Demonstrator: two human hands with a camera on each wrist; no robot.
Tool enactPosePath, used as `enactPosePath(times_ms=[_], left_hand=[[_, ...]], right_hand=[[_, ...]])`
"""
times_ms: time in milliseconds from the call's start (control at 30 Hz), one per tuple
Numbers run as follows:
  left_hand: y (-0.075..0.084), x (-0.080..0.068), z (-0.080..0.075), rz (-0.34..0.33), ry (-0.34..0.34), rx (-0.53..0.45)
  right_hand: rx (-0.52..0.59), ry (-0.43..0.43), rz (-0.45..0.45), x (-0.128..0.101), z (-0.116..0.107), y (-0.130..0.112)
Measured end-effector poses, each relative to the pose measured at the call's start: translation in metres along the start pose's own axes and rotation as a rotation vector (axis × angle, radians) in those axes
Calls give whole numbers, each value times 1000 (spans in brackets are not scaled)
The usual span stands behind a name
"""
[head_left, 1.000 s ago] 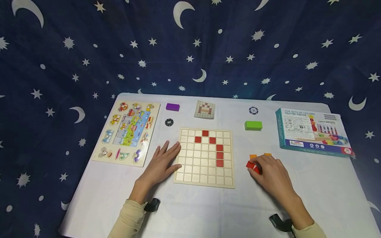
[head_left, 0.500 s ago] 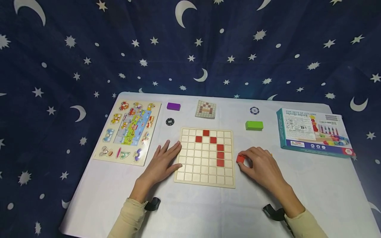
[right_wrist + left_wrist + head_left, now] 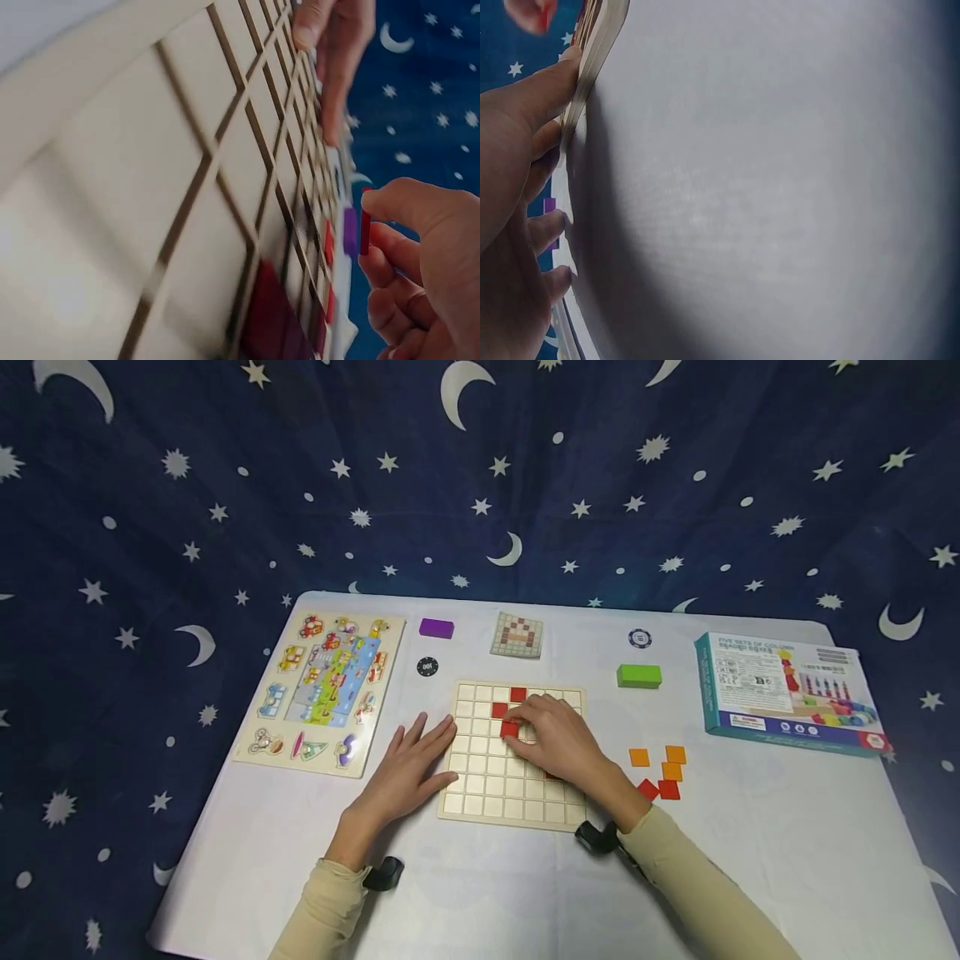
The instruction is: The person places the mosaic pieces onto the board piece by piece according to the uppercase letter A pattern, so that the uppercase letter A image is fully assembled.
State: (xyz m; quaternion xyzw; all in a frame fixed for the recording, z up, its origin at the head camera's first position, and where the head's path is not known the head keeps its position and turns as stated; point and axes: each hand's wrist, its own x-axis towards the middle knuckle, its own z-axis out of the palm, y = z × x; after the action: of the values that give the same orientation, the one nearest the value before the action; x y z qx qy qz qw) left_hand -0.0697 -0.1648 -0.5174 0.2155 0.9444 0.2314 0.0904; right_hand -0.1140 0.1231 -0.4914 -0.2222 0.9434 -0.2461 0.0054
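Red tile [image 3: 509,728] pinched between thumb and fingers of right hand [image 3: 558,739], held just above the grid board [image 3: 484,789], not touching it. Left hand [image 3: 405,777] grips nothing: fingers extended, touching board's left edge. Two loose red tiles [image 3: 669,790] and three orange tiles [image 3: 639,757] lie right of board; pattern card [image 3: 517,636] beyond it.

The right hand [image 3: 439,262] pinches a red tile [image 3: 366,226] above a gridded board [image 3: 112,120].

The held red tile [image 3: 509,729] sits over a cream board [image 3: 487,787] with squares. By the white worktop's [image 3: 480,902] back edge: a purple block [image 3: 436,628], and blue cloth [image 3: 420,431] with pale moons and stars.
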Motion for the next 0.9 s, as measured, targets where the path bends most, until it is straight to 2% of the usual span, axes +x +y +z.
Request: enactPosePath(times_ms=[133,333,733,900], left_hand=[[0,1,1,-3,-12,1],[-1,1,1,-10,-11,13],[-1,1,0,-21,-19,13],[0,1,1,-17,-17,13]], right_hand=[[-11,-36,-20,18,15,-10],[-60,-40,-70,32,28,-18],[-89,-50,-114,33,31,-19],[-35,-88,-99,28,23,-16]])
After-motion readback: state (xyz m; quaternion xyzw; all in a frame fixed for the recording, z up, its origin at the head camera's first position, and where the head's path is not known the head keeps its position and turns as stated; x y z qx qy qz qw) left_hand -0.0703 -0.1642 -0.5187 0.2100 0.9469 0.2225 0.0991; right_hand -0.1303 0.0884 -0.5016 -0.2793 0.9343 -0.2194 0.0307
